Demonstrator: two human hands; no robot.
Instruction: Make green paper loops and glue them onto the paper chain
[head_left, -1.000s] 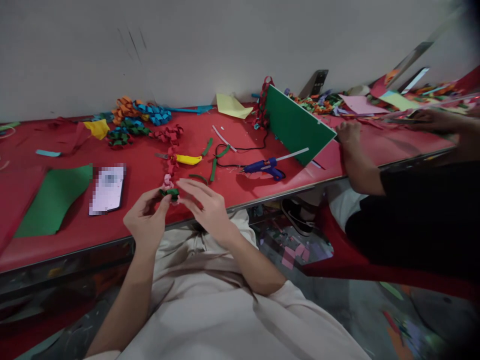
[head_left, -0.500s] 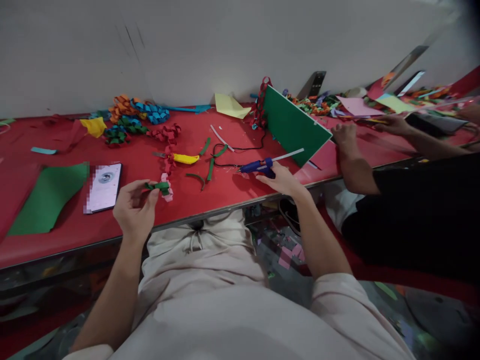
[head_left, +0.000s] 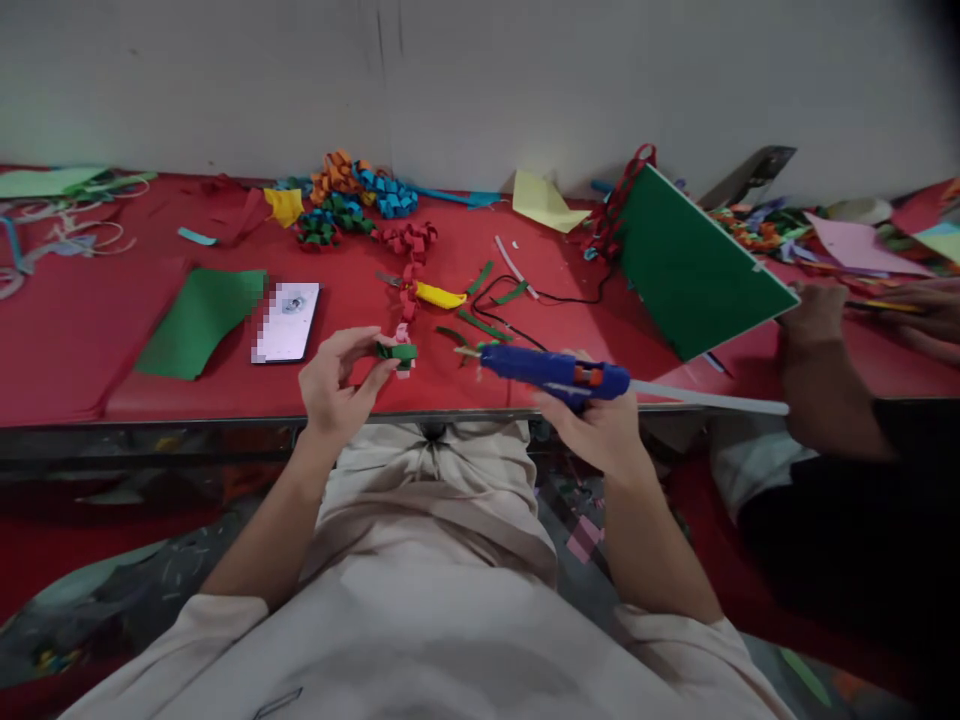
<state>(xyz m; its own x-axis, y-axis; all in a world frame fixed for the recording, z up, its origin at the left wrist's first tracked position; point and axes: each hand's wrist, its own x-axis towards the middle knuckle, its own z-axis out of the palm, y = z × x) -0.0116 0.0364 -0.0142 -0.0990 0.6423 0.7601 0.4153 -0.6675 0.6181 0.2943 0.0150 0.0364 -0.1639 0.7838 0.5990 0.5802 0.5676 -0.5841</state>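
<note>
Near the table's front edge, my left hand (head_left: 341, 385) pinches a green paper strip (head_left: 403, 352) bent into a loop. Pink paper links (head_left: 403, 333) show around that strip and lead up to a red paper chain (head_left: 409, 268) on the table. My right hand (head_left: 600, 425) is wrapped around a blue hot glue gun (head_left: 551, 370), raised at the table edge. Its nozzle points left toward the green strip, apart from it, and a long white glue stick (head_left: 705, 397) sticks out of its back. A yellow-handled cutter (head_left: 439, 295) lies just beyond, beside loose green strips (head_left: 480, 322).
A phone (head_left: 289, 320) and green paper (head_left: 202, 322) lie left on the red table (head_left: 360, 290). Coloured paper chains (head_left: 360, 190) are heaped at the back. A green board (head_left: 697, 270) leans to the right, beside another person's hand (head_left: 814, 315). A black cord (head_left: 570, 298) crosses the table.
My right hand has lifted the glue gun off the table and brought it toward me, nozzle still leftward. The left hand keeps its pinch on the green strip. The view has swung left.
</note>
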